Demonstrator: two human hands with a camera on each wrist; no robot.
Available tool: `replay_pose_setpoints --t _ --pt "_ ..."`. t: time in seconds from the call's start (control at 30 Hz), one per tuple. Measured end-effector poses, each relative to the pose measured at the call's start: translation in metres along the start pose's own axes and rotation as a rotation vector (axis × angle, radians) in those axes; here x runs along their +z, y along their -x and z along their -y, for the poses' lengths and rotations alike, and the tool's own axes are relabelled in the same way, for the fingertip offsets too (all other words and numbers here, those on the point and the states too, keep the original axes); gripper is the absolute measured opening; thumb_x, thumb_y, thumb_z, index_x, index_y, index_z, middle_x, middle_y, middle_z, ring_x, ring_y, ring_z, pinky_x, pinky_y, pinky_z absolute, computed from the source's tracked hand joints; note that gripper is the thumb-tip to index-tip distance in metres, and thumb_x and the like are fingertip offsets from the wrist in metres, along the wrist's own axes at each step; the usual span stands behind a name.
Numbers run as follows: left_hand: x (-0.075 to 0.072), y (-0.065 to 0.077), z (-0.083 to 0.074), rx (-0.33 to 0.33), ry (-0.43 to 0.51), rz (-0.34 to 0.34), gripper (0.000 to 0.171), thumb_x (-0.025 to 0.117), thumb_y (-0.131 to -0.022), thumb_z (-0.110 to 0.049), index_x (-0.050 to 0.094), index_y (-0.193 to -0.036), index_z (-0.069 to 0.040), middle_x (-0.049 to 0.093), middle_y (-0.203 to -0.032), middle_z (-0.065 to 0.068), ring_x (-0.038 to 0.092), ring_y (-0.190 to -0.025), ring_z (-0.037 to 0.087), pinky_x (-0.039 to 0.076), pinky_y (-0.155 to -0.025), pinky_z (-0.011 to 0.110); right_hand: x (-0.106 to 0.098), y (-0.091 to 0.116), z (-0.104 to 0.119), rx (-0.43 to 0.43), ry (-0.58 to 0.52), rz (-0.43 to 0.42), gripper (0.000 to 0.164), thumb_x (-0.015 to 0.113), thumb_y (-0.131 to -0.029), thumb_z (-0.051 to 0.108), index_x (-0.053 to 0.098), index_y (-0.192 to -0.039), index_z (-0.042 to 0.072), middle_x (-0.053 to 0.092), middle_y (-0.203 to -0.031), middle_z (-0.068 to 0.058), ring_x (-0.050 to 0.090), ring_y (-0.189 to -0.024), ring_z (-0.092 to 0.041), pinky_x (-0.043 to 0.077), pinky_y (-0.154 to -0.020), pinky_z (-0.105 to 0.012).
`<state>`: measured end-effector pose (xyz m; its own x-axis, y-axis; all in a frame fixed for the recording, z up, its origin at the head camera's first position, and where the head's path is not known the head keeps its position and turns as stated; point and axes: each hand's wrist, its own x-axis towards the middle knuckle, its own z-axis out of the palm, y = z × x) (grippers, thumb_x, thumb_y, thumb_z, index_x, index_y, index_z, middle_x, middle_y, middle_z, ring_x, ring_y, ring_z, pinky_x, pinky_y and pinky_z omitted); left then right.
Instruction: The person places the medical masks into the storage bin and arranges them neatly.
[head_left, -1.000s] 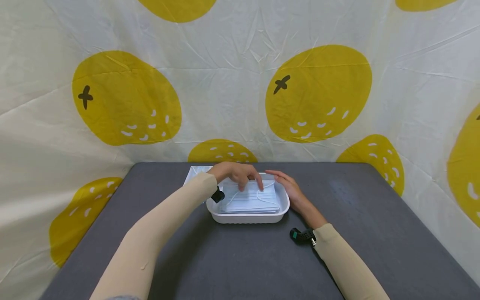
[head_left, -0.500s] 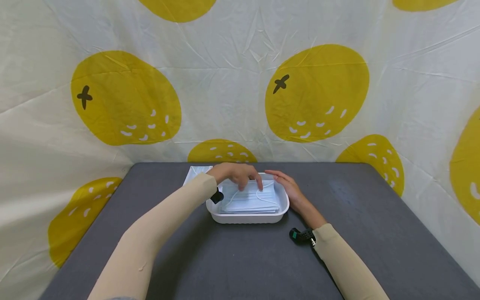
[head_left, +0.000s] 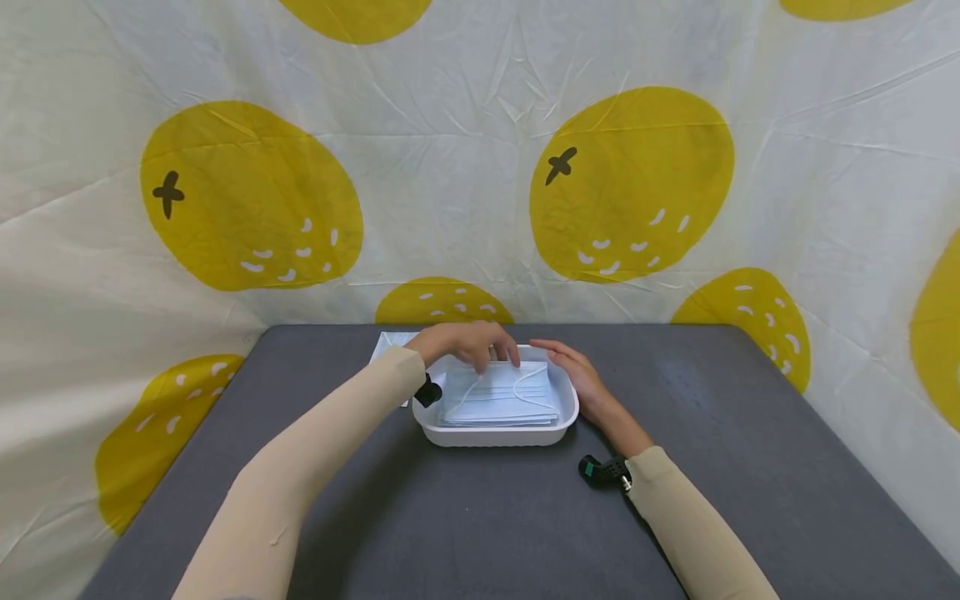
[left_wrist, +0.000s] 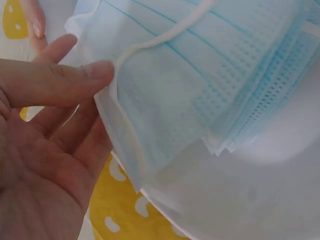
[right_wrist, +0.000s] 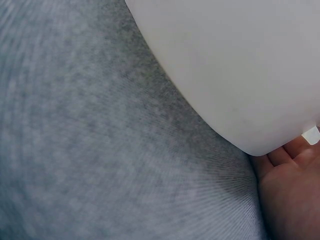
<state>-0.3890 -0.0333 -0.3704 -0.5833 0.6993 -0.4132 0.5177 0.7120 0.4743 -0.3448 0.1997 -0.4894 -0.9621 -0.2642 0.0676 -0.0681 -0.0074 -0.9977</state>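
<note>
A stack of light-blue face masks (head_left: 502, 404) lies in a white plastic tray (head_left: 495, 437). My left hand (head_left: 472, 343) is over the back of the stack. In the left wrist view, the thumb lies on the edge of the top face mask (left_wrist: 155, 85) and fingers go behind it, pinching it. That edge stands off from the masks below, and a white ear loop runs near the thumb. My right hand (head_left: 581, 379) rests along the tray's right wall with its fingers extended. In the right wrist view, the tray's outer wall (right_wrist: 225, 75) hides part of the right hand (right_wrist: 292, 190).
Another face mask (head_left: 390, 342) lies on the dark grey table (head_left: 480, 525) behind the tray's left side, partly hidden by the left arm. A white curtain (head_left: 450, 200) with yellow fruit prints hangs behind the table. Each wrist wears a black camera (head_left: 600, 472).
My left hand has shifted slightly left and back, its fingers drawing away from the middle of the mask stack. The right hand and the tray have stayed in place.
</note>
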Motion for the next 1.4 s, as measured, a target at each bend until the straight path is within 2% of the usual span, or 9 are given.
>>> replay_pose_setpoints --t 0.23,0.47,0.6,0.77,1.0,1.1,1.27,1.4 --pt "0.003 0.001 0.005 0.007 -0.018 -0.06 0.042 0.067 -0.087 0.01 0.074 -0.117 -0.018 0.069 -0.119 0.006 0.061 -0.108 0.024 0.057 -0.096 0.036 0.0 0.001 0.001 0.007 -0.01 -0.005 0.043 0.042 -0.111 0.018 0.052 -0.15 0.002 0.048 -0.158 -0.017 0.057 -0.121 -0.002 0.047 -0.098 -0.015" --pt "0.005 0.003 0.008 0.008 -0.031 -0.099 0.028 0.072 -0.088 0.007 0.075 -0.107 -0.013 0.068 -0.101 0.003 0.059 -0.095 0.021 0.055 -0.086 0.028 0.0 0.002 0.002 0.011 -0.002 -0.003 0.043 0.042 -0.111 0.018 0.052 -0.15 0.003 0.048 -0.158 -0.017 0.057 -0.122 -0.004 0.048 -0.098 -0.016" --pt "0.007 0.005 0.008 0.01 -0.049 -0.116 0.023 0.072 -0.087 0.009 0.077 -0.099 -0.01 0.067 -0.095 0.004 0.056 -0.09 0.019 0.051 -0.082 0.028 0.0 0.002 0.002 0.013 0.006 -0.005 0.043 0.042 -0.111 0.018 0.052 -0.15 0.003 0.048 -0.158 -0.017 0.057 -0.122 -0.004 0.047 -0.098 -0.016" --pt "0.008 0.007 0.01 0.017 -0.046 -0.119 0.025 0.07 -0.089 0.007 0.08 -0.103 -0.012 0.072 -0.103 0.002 0.059 -0.095 0.019 0.055 -0.09 0.029 0.0 0.001 0.002 0.017 0.015 -0.008 0.043 0.042 -0.111 0.018 0.053 -0.15 0.004 0.048 -0.158 -0.016 0.057 -0.121 -0.001 0.047 -0.099 -0.016" --pt "0.007 0.013 0.014 0.058 -0.056 -0.106 0.038 0.063 -0.086 0.01 0.078 -0.114 -0.011 0.074 -0.115 0.003 0.061 -0.103 0.021 0.056 -0.097 0.033 -0.001 0.0 0.0 0.028 0.011 -0.017 0.042 0.042 -0.111 0.019 0.054 -0.149 0.006 0.05 -0.158 -0.014 0.057 -0.124 -0.003 0.047 -0.1 -0.017" --pt "0.007 0.016 0.017 0.047 -0.059 -0.121 0.036 0.065 -0.086 0.01 0.078 -0.112 -0.011 0.074 -0.112 0.003 0.062 -0.101 0.02 0.056 -0.096 0.032 -0.001 0.0 -0.001 0.028 0.011 -0.011 0.043 0.042 -0.111 0.019 0.053 -0.15 0.006 0.049 -0.158 -0.014 0.056 -0.125 -0.005 0.046 -0.101 -0.017" --pt "0.008 0.021 0.02 0.017 -0.07 -0.153 0.026 0.071 -0.088 0.007 0.08 -0.103 -0.012 0.075 -0.101 0.002 0.06 -0.09 0.017 0.055 -0.087 0.029 -0.001 -0.001 -0.001 0.017 0.003 -0.01 0.043 0.042 -0.111 0.019 0.053 -0.15 0.004 0.048 -0.158 -0.016 0.057 -0.124 -0.005 0.046 -0.101 -0.016" --pt "0.012 0.022 0.023 0.015 -0.072 -0.175 0.026 0.07 -0.088 0.007 0.081 -0.1 -0.014 0.075 -0.1 0.001 0.061 -0.09 0.016 0.056 -0.086 0.028 -0.001 -0.001 -0.001 0.012 0.001 -0.013 0.043 0.043 -0.111 0.02 0.053 -0.15 0.004 0.048 -0.159 -0.016 0.056 -0.124 -0.003 0.046 -0.101 -0.015"
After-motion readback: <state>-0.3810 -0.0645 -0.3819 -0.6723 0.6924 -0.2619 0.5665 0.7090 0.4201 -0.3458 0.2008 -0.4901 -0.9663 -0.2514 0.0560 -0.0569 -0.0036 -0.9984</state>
